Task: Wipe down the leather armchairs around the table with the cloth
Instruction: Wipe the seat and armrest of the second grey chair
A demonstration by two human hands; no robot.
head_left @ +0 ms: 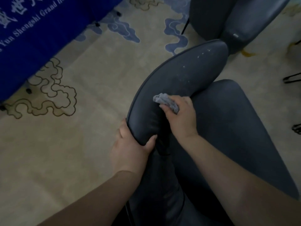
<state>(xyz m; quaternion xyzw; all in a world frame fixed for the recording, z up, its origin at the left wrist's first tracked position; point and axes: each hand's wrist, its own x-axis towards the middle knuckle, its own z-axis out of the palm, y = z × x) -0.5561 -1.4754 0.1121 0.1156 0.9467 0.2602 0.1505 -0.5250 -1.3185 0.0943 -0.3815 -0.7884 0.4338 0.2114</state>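
Observation:
A dark blue-grey leather armchair (184,75) fills the middle and lower right of the head view, its curved arm arching toward me. My left hand (130,149) grips the near end of that arm, fingers wrapped under its edge. My right hand (180,116) is closed on a crumpled grey cloth (164,100) and presses it against the inner side of the arm, just above the seat (236,128). Pale specks dot the upper part of the arm.
A second dark leather armchair (236,18) stands at the top right, almost touching the first. A table draped in a blue cloth with white lettering (32,38) fills the top left. Beige carpet with cloud patterns (81,136) lies between. Thin black chair legs (291,78) show at the right edge.

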